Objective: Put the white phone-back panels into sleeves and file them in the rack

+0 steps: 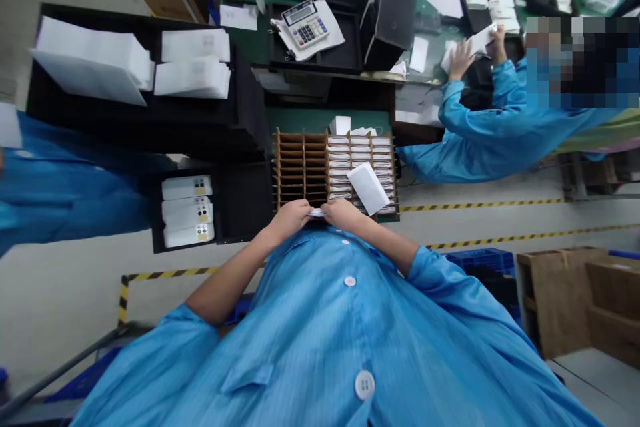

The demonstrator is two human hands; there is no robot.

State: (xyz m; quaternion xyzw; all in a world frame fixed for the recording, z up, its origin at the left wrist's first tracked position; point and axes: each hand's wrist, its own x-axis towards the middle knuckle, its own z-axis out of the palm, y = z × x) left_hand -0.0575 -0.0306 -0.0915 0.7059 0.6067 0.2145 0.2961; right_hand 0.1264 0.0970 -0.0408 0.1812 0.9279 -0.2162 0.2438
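My left hand (290,219) and my right hand (344,215) meet close to my body at the near edge of a cardboard divider grid (304,153). Between them is a thin white packet (317,212), seen edge-on, with the fingers of both hands closed on its ends. The grid's right columns hold several upright white packets (339,157), while the slots in its left columns look bare. One loose white packet (369,188) lies slanted across the filled slots, just beyond my right hand.
To the left, a black tray (220,240) holds white phones (187,205). Behind it are stacked white sleeves (193,63) on a black box. A calculator (305,23) rests on papers ahead. A co-worker's hands (463,59) hold a white item at right; another blue sleeve (75,173) is left.
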